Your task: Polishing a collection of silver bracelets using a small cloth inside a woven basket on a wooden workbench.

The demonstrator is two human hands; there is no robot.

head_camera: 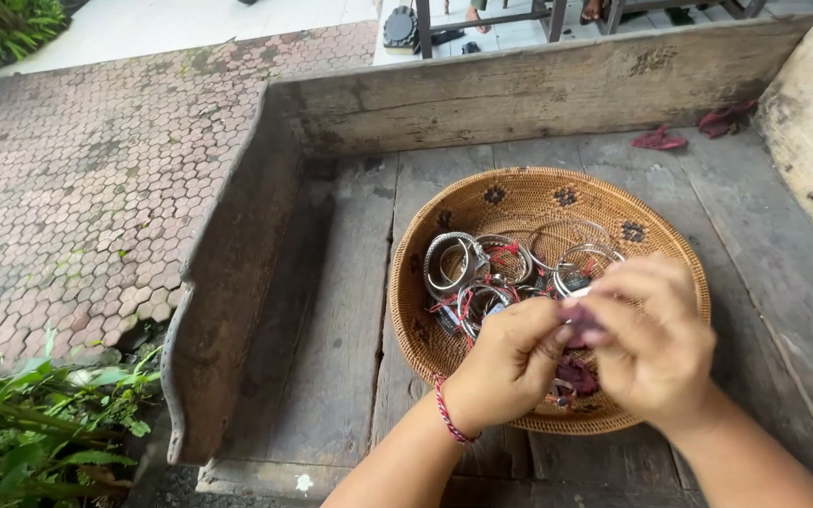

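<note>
While both hands meet over the basket:
left hand (pixel 510 362): pinching small dark-purple piece (pixel 583 318)
right hand (pixel 656 339): gripping the same piece (details hidden)
step: likely working it loose; next needs steady pull
woven basket (pixel 519 193): silver bangles (pixel 482 268) inside

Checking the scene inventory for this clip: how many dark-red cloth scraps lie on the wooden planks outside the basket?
2, both on the planks behind the woven basket: one cloth scrap by the back wall, another scrap toward the right corner. Others may be hidden.
</note>
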